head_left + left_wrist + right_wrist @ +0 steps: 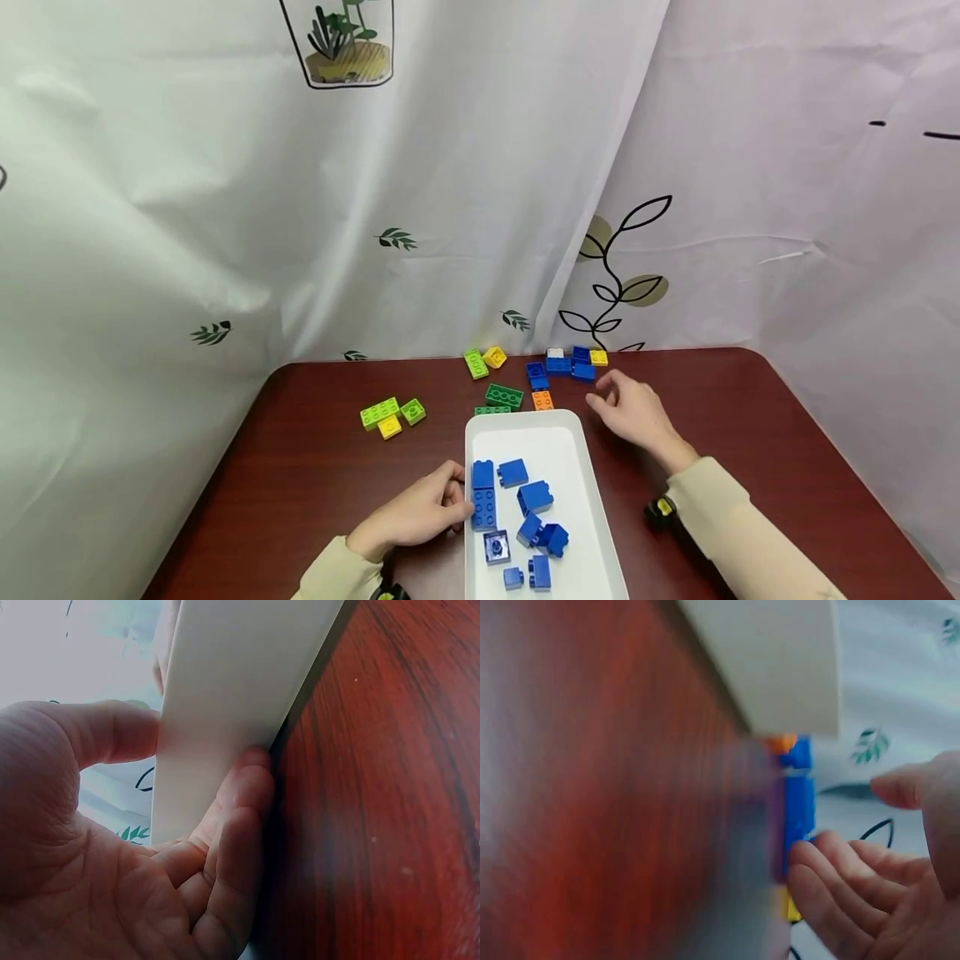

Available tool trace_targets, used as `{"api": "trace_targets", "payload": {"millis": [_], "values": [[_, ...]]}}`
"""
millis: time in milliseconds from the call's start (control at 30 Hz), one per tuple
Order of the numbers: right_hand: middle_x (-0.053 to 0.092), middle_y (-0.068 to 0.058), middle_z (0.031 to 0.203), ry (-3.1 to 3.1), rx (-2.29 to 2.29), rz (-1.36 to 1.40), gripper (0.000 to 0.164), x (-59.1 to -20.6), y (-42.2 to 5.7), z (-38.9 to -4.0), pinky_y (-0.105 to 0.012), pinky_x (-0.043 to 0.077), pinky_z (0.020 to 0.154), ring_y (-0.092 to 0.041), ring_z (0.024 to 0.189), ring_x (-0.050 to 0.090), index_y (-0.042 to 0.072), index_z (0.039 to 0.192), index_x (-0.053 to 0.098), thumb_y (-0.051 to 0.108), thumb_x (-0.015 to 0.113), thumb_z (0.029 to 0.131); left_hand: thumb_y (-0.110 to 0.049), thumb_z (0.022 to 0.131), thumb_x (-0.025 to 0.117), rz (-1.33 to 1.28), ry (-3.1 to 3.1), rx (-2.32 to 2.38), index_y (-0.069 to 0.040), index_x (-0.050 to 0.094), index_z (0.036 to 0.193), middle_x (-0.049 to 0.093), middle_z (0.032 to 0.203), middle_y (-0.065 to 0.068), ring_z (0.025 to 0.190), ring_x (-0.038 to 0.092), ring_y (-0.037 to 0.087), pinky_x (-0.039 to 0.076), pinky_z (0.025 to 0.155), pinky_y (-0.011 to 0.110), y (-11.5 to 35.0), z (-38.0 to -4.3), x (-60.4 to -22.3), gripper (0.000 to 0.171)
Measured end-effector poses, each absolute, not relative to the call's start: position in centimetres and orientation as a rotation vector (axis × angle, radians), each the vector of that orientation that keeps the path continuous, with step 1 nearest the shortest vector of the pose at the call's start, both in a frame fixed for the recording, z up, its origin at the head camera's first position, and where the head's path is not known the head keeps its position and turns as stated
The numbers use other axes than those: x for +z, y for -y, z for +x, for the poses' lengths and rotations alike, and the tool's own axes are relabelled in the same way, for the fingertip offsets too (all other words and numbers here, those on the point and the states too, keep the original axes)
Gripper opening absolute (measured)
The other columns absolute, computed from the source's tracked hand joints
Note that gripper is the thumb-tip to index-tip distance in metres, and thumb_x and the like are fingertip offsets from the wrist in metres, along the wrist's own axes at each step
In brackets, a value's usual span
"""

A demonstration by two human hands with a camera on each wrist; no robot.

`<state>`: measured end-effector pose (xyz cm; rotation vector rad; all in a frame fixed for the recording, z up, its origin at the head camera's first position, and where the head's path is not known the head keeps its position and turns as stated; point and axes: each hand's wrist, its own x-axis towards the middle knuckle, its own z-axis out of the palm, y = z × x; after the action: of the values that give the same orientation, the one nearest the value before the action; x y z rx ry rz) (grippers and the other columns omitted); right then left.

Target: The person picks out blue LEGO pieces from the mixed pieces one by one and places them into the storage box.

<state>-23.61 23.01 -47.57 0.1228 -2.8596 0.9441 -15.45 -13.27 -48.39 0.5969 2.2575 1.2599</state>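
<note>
At the left wall of a long white tray [555, 425], my left hand [420, 510] holds on, thumb at the top rim and curled fingers low against the outer side. Several blue toy bricks [535, 497] lie in the tray, some upright and some tipped over. My right hand [633, 408] hovers over the table just right of the tray's far end, thumb and fingers apart with nothing between them. Its fingertips are near a group of blue bricks [558, 366] at the table's back edge. In the right wrist view the fingers overlap one blue brick [799, 814].
Beyond the tray lie green bricks [504, 396], an orange brick [542, 401] and a yellow brick [494, 357]. Left of it sit lime bricks [379, 412] and another yellow brick [389, 427]. A white patterned curtain [450, 167] hangs behind the brown table [300, 467].
</note>
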Motion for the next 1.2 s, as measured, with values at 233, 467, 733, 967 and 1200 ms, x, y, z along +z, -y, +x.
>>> {"api": "trace_targets", "payload": {"millis": [233, 467, 733, 967, 1200], "values": [[0.057, -0.007, 0.1, 2.821, 0.589, 0.311, 0.029, -47.7, -23.8, -26.9, -0.043, 0.05, 0.076, -0.023, 0.083, 0.056, 0.008, 0.109, 0.061, 0.023, 0.069, 0.085, -0.025, 0.093, 0.06, 0.592, -2.267, 1.241, -0.004, 0.046, 0.117, 0.058, 0.071, -0.002, 0.058, 0.054, 0.009, 0.044, 0.054, 0.022, 13.4, -15.4, -48.3, 0.035], [0.054, -0.012, 0.111, 2.896, 0.427, 0.425, 0.032, -47.9, -23.4, -28.6, -0.045, 0.049, 0.087, -0.026, 0.095, 0.055, 0.007, 0.116, 0.06, 0.019, 0.068, 0.087, -0.022, 0.093, 0.061, 0.605, -2.262, 1.26, -0.004, 0.046, 0.116, 0.057, 0.071, -0.003, 0.057, 0.054, 0.007, 0.046, 0.054, 0.022, 13.3, -15.2, -48.1, 0.033], [0.053, -0.015, 0.109, 2.931, 0.352, 0.444, 0.027, -47.9, -22.8, -29.3, -0.046, 0.05, 0.083, -0.027, 0.088, 0.058, 0.007, 0.109, 0.062, 0.017, 0.07, 0.085, -0.023, 0.093, 0.061, 0.594, -2.25, 1.258, -0.005, 0.046, 0.116, 0.057, 0.071, -0.003, 0.057, 0.053, 0.007, 0.043, 0.053, 0.021, 13.4, -15.3, -48.0, 0.033], [0.054, -0.015, 0.101, 2.913, 0.323, 0.402, 0.023, -47.6, -22.2, -29.1, -0.046, 0.052, 0.078, -0.028, 0.082, 0.059, 0.006, 0.101, 0.065, 0.016, 0.074, 0.082, -0.025, 0.093, 0.061, 0.586, -2.252, 1.24, -0.007, 0.046, 0.116, 0.058, 0.072, -0.003, 0.058, 0.053, 0.009, 0.042, 0.053, 0.021, 13.3, -15.5, -48.1, 0.032], [0.055, -0.018, 0.102, 2.948, 0.413, 0.277, 0.017, -47.7, -21.5, -28.7, -0.047, 0.053, 0.073, -0.031, 0.077, 0.06, 0.005, 0.096, 0.064, 0.011, 0.072, 0.082, -0.025, 0.093, 0.061, 0.57, -2.246, 1.244, -0.007, 0.046, 0.116, 0.058, 0.072, -0.002, 0.058, 0.054, 0.01, 0.042, 0.053, 0.021, 13.4, -15.4, -48.1, 0.033]]}}
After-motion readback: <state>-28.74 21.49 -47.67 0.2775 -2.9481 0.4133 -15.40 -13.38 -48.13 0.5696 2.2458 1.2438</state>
